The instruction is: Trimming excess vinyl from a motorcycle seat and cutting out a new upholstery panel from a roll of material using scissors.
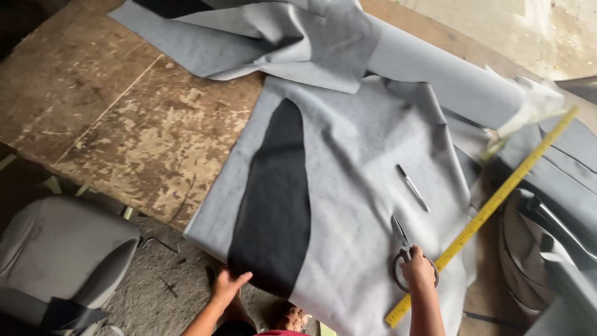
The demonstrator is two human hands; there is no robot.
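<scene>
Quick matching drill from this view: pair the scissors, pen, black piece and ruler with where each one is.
Things:
1. scissors
2. pen
3. black piece
4. ruler

Places:
A. under the left hand, on the grey fabric
B. lying loose on the fabric, above the scissors
C. in the right hand
D. slanting along the fabric's right side

Pairs: 1-C, 2-B, 3-A, 4-D
</scene>
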